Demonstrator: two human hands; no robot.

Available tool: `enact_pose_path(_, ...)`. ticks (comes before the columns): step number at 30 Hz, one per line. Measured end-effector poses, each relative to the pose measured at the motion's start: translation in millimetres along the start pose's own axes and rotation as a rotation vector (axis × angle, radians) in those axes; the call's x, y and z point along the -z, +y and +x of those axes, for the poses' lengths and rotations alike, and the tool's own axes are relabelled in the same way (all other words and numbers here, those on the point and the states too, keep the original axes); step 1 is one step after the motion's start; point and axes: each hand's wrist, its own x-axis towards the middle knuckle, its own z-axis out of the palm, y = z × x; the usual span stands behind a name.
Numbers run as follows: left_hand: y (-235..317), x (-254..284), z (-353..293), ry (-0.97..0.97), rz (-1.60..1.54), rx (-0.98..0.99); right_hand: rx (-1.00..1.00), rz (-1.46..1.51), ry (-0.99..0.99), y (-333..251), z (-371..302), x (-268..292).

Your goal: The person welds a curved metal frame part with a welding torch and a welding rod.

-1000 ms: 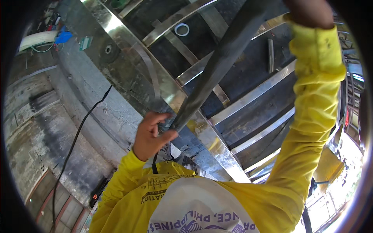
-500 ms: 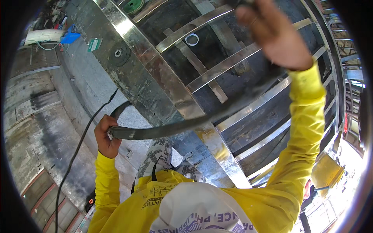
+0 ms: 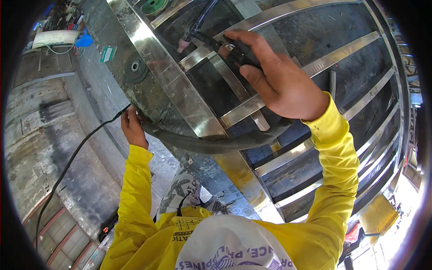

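My right hand (image 3: pixel 285 83) is over the shiny metal frame (image 3: pixel 198 101), with thumb and fingers curled round the black handle of a TIG welding torch (image 3: pixel 194 32). The torch has a pink nozzle, which hangs above the frame near its long side bar. From below my right hand, a thick dark cable sleeve (image 3: pixel 202 145) sags across the frame toward the left. My left hand (image 3: pixel 133 128) is closed on the cable beside the bench edge, where a thin black cable (image 3: pixel 74 157) runs down to the floor.
Slats of the frame cross the dark workbench (image 3: pixel 168 117). A grinding disc (image 3: pixel 136 67), a small green packet (image 3: pixel 108 54) and a green roll (image 3: pixel 153 5) lie at the far left of it. A yellow object (image 3: pixel 378 213) stands at right.
My right hand has come down and toward the left, bringing the torch into clear view. My left hand has moved up to the bench edge, and the sleeve sags lower.
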Motion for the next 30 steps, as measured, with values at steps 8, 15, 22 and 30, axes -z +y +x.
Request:
enact_pose_path(8, 9, -14, 83, 0.006, -0.101, 0.291, 0.159, -0.008, 0.058, 7, -1, -12)
enact_pose_path(15, 15, -32, 122, -0.133, -0.178, 0.430, 0.155, -0.081, 0.047, 1, -5, -13)
enact_pose_path(22, 25, -45, 139, -0.140, -0.262, 0.368, 0.234, -0.105, 0.101, 8, -4, -20)
enact_pose_path(30, 27, -48, 148, 0.038, -0.133, 0.393, 0.203, -0.152, 0.101, 4, -7, -25)
